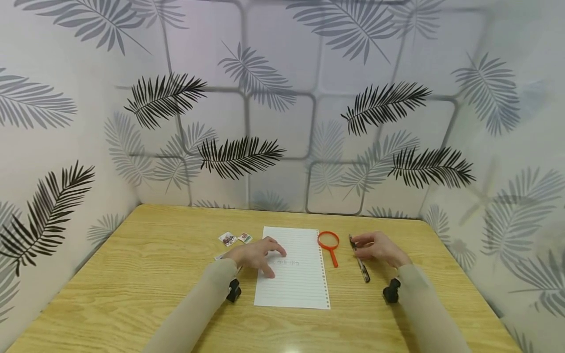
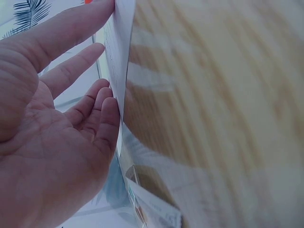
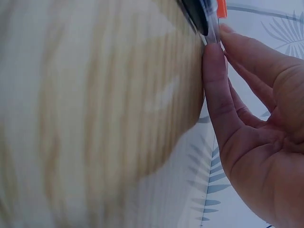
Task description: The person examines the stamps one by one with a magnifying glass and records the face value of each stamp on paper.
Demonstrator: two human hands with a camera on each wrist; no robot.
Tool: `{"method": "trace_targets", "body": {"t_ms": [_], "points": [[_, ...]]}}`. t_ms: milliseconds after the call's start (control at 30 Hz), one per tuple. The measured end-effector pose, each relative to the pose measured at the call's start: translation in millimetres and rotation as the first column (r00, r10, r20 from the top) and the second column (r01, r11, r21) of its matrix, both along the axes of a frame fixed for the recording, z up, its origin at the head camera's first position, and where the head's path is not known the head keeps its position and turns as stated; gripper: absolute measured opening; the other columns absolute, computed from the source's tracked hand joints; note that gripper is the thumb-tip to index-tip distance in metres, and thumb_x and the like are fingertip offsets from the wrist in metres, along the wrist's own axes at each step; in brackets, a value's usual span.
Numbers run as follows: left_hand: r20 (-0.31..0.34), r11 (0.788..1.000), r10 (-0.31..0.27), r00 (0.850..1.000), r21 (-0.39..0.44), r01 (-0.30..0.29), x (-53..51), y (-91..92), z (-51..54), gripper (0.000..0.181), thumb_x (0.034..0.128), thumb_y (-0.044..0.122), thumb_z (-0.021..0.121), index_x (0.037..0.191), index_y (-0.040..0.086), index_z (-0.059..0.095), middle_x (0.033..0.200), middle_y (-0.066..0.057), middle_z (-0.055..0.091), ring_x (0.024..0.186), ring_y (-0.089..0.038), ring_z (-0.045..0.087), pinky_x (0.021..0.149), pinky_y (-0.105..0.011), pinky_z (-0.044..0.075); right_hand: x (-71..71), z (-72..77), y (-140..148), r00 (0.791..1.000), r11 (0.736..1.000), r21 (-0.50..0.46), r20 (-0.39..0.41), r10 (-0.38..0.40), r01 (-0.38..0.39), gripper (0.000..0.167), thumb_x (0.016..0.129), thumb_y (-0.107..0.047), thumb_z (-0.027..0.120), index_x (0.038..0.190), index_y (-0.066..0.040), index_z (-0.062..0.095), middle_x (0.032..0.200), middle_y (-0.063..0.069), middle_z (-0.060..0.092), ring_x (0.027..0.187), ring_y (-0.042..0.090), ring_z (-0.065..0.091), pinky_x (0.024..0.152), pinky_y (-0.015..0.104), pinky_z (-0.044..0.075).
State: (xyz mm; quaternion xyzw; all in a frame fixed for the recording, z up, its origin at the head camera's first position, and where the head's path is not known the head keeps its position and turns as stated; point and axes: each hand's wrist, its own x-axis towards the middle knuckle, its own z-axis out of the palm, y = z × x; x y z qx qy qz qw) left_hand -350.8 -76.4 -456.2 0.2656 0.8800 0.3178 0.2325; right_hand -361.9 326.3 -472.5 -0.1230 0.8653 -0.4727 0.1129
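Note:
A sheet of lined paper (image 1: pixel 291 289), with a row of handwriting partway down, lies on the table. My left hand (image 1: pixel 256 255) rests on its left side, fingers spread and loosely bent; in the left wrist view the fingertips touch the sheet (image 2: pixel 121 61). To the right, my right hand (image 1: pixel 379 249) is at the upper part of a pen (image 1: pixel 364 270) with a dark end. The right wrist view shows the clear barrel of the pen (image 3: pixel 212 31) between thumb and fingers. Part of the pen is hidden behind the fingers.
A red magnifying glass (image 1: pixel 333 258) lies between the paper and the pen. Small printed picture pieces (image 1: pixel 227 239) lie left of the paper, one partly hidden by the left hand. Patterned walls (image 1: pixel 282 186) with leaf prints enclose the wooden table (image 1: pixel 132 274).

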Motion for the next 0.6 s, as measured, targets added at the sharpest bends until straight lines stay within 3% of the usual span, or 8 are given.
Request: {"method": "trace_targets", "body": {"t_ms": [233, 600], "points": [[-0.001, 1.000, -0.004, 1.000, 0.001, 0.004, -1.5, 0.4, 0.8, 0.056, 0.0775, 0.008, 0.082, 0.127, 0.024, 0.061, 0.148, -0.003, 0.033, 0.136, -0.032, 0.038, 0.111, -0.051, 0.033, 1.2, 4.6, -2.7, 0.998, 1.000, -0.026, 0.054, -0.014, 0.015, 0.050, 0.089, -0.004, 0.069, 0.135, 0.008, 0.052, 0.118, 0.027, 0.060, 0.088, 0.019, 0.068, 0.076, 0.034, 0.059], [0.012, 1.000, 0.012, 1.000, 0.009, -0.012, 0.2, 0.4, 1.1, 0.056, 0.0771, 0.008, 0.082, 0.126, 0.025, 0.062, 0.148, -0.002, 0.034, 0.135, -0.031, 0.038, 0.111, -0.051, 0.033, 5.7, 6.3, -4.7, 0.997, 0.998, -0.061, 0.080, -0.019, 0.024, 0.050, 0.091, -0.002, 0.066, 0.136, 0.011, 0.048, 0.110, 0.021, 0.061, 0.083, 0.017, 0.068, 0.073, 0.035, 0.059]]}}
